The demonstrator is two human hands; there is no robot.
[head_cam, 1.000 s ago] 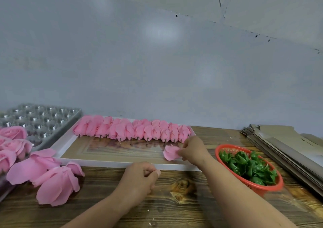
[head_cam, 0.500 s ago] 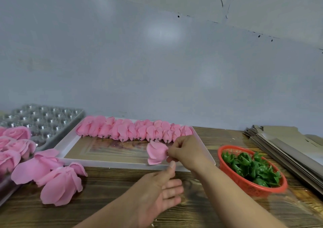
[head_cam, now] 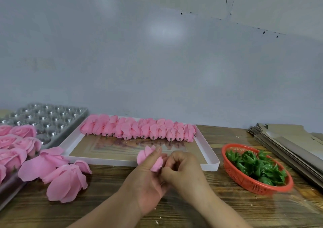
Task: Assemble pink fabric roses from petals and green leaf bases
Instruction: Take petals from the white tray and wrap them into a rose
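While both hands meet over the front edge of the counter (head_cam: 174, 210), a pink rose bud (head_cam: 148, 157) sits between them, just in front of the white tray's (head_cam: 208, 156) near rim. The left hand (head_cam: 148, 178) lies palm up beneath the bud, its thumb pressed along the bud's side and its fingers curled under, so its grip is closed on the bud. The right hand (head_cam: 181, 170) is curled tight against the bud's lower end; its grip looks to be pinching the base of the bud, though the fingertips are hidden behind the knuckles and I cannot be sure what they hold.

Along the far side of the tray lies a row of pink buds (head_cam: 138, 128), each with a short dark stem pointing toward the person. To the right of the tray stands a red basket (head_cam: 244, 182) filled with green leaf bases (head_cam: 257, 166), and beyond it a stack of flat cardboard (head_cam: 288, 145) at the counter's right edge. On the left, two loose bunches of large pink petals (head_cam: 59, 175) lie on the wood, touching each other. Further left, finished pink roses (head_cam: 17, 143) crowd a grey tray (head_cam: 52, 119) whose far cups hold small metal pieces.
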